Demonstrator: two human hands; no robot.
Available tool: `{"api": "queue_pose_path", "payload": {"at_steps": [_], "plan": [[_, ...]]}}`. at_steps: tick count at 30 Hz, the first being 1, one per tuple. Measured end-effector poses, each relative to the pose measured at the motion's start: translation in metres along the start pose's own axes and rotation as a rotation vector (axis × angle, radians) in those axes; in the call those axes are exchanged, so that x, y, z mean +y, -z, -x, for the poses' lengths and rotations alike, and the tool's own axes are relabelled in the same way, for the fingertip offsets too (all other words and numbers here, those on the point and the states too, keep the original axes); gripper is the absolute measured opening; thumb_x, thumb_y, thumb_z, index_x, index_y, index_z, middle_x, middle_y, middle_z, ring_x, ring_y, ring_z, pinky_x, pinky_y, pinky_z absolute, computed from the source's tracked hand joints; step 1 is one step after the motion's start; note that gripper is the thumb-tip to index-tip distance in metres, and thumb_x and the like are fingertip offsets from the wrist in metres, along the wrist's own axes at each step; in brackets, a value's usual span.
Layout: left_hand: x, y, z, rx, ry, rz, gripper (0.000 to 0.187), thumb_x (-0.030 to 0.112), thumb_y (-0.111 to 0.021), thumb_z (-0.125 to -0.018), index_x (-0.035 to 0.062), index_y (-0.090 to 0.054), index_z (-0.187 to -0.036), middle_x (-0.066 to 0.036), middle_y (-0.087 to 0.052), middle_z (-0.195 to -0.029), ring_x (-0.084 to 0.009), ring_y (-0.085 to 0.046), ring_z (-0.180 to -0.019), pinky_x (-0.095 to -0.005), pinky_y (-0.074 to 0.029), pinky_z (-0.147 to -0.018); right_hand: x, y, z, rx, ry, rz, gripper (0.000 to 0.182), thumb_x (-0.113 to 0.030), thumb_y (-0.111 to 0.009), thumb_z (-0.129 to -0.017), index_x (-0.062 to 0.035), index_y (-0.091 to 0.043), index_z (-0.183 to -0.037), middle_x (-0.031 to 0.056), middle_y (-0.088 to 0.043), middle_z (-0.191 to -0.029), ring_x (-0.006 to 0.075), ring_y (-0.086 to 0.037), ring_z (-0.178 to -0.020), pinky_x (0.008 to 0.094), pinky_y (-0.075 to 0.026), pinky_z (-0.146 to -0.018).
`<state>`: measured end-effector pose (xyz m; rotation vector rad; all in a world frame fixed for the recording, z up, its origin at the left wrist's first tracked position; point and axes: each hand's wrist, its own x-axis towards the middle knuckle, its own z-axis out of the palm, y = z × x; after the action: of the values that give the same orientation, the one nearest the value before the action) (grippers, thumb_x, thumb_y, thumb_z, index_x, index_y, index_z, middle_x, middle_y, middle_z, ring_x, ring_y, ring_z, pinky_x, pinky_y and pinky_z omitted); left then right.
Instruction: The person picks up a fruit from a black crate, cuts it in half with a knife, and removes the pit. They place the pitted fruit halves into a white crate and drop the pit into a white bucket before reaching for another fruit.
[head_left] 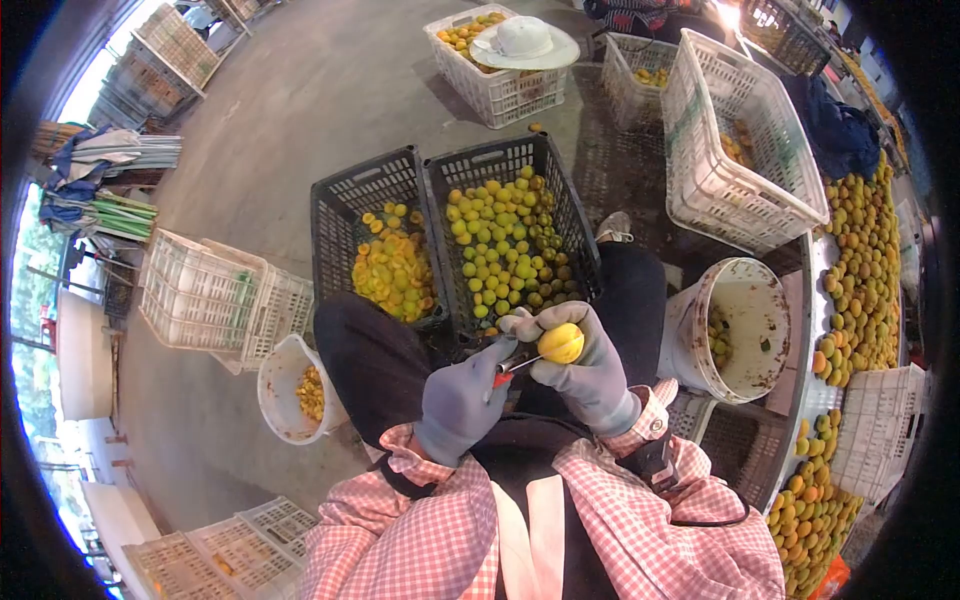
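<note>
My gloved left hand (pixel 462 400) is closed around a small knife (pixel 513 368) with a red handle and a thin metal blade. The blade's tip reaches the side of a yellow apricot (pixel 561 343). Thumb and fingers of my gloved right hand (pixel 590 370) grip that apricot, which has a groove or cut line down it. Just beyond my hands, between my knees, stand two black crates. The right crate (pixel 490 160) holds whole green-yellow fruit (pixel 505 240); the left crate (pixel 335 225) holds opened yellow fruit pieces (pixel 392 275).
A white bucket (pixel 285 425) with orange bits stands left, and a larger stained bucket (pixel 700 330) right. White crates (pixel 205 295) are stacked at left; another white crate (pixel 735 200) is at right. A hat (pixel 525 42) lies on a filled crate. Apricots (pixel 860 270) cover the right-hand table.
</note>
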<state>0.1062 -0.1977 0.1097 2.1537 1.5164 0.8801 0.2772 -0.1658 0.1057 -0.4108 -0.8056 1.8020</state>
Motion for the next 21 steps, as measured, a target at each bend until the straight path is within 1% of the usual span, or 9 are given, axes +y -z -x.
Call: {"api": "queue_pose_path", "payload": {"at_steps": [4,6,7,9,12,15,17,20,21], "plan": [[0.007,-0.001,0.000,-0.008,0.028,-0.090,0.046,0.008,-0.064,-0.073,0.0067,-0.056,-0.118,-0.013,-0.065,-0.087,-0.0328,-0.063,-0.069,-0.0412,-0.049,-0.057,0.000,0.003,0.002,-0.018,0.009,-0.017,0.050,0.003,-0.071,-0.076,-0.0059,-0.045,-0.117,0.0072,-0.060,-0.108,0.0252,-0.052,-0.121,0.0427,-0.016,-0.115],[0.012,-0.001,-0.002,-0.055,0.104,-0.097,0.040,0.010,-0.067,-0.073,0.0051,-0.056,-0.112,-0.018,-0.065,-0.087,-0.0382,-0.064,-0.076,-0.0434,-0.051,-0.061,0.002,0.003,0.003,0.001,0.022,-0.055,0.049,0.003,-0.070,-0.077,-0.0055,-0.044,-0.119,0.0084,-0.060,-0.108,0.0256,-0.052,-0.120,0.0420,-0.023,-0.113],[0.011,-0.002,-0.002,-0.053,0.106,-0.098,0.040,0.010,-0.067,-0.073,0.0051,-0.056,-0.112,-0.018,-0.065,-0.087,-0.0382,-0.064,-0.076,-0.0434,-0.051,-0.061,0.001,0.000,0.003,-0.001,0.019,-0.056,0.049,0.003,-0.070,-0.077,-0.0055,-0.044,-0.119,0.0084,-0.060,-0.108,0.0256,-0.052,-0.120,0.0420,-0.023,-0.113],[0.005,-0.008,-0.003,-0.046,0.062,-0.135,0.040,0.010,-0.061,-0.075,0.0064,-0.055,-0.114,-0.013,-0.062,-0.081,-0.0351,-0.061,-0.068,-0.0429,-0.047,-0.056,-0.003,-0.008,0.002,0.080,-0.030,0.004,0.047,0.001,-0.068,-0.080,-0.0046,-0.043,-0.120,0.0086,-0.060,-0.109,0.0251,-0.052,-0.120,0.0398,-0.034,-0.107],[0.004,-0.015,-0.008,-0.032,0.082,-0.090,0.037,0.011,-0.062,-0.076,0.0057,-0.055,-0.112,-0.014,-0.062,-0.080,-0.0364,-0.061,-0.068,-0.0444,-0.047,-0.057,0.001,-0.002,-0.002,0.034,-0.022,-0.028,0.047,0.000,-0.067,-0.082,-0.0035,-0.041,-0.122,0.0096,-0.059,-0.114,0.0235,-0.052,-0.119,0.0366,-0.042,-0.101],[-0.003,-0.022,-0.014,-0.079,0.155,-0.088,0.035,0.014,-0.062,-0.079,0.0040,-0.054,-0.112,-0.016,-0.062,-0.079,-0.0370,-0.061,-0.070,-0.0459,-0.047,-0.058,-0.014,0.007,-0.012,0.030,-0.151,0.068,0.049,-0.001,-0.067,-0.083,-0.0025,-0.040,-0.124,0.0105,-0.057,-0.120,0.0224,-0.053,-0.118,0.0359,-0.042,-0.100],[-0.005,-0.030,-0.016,-0.120,0.181,-0.002,0.034,0.016,-0.061,-0.081,0.0034,-0.054,-0.112,-0.017,-0.062,-0.078,-0.0374,-0.061,-0.071,-0.0464,-0.047,-0.059,-0.012,0.022,-0.016,-0.045,-0.116,0.245,0.047,-0.006,-0.066,-0.085,-0.0016,-0.040,-0.124,0.0115,-0.054,-0.125,0.0216,-0.054,-0.116,0.0352,-0.043,-0.099],[0.005,-0.029,-0.018,-0.184,0.227,0.109,0.035,0.020,-0.061,-0.084,0.0025,-0.052,-0.113,-0.019,-0.062,-0.077,-0.0382,-0.061,-0.072,-0.0469,-0.046,-0.060,-0.002,0.011,-0.010,0.048,0.036,-0.063,0.045,-0.022,-0.068,-0.087,-0.0020,-0.045,-0.121,0.0142,-0.056,-0.125,0.0222,-0.055,-0.113,0.0366,-0.044,-0.097],[0.009,-0.026,-0.019,-0.193,0.231,0.133,0.035,0.021,-0.061,-0.085,0.0022,-0.052,-0.113,-0.020,-0.062,-0.077,-0.0385,-0.061,-0.073,-0.0469,-0.046,-0.060,0.000,0.005,-0.009,0.051,0.033,-0.066,0.045,-0.022,-0.068,-0.087,-0.0020,-0.045,-0.121,0.0142,-0.056,-0.125,0.0222,-0.055,-0.113,0.0366,-0.044,-0.097]]}}
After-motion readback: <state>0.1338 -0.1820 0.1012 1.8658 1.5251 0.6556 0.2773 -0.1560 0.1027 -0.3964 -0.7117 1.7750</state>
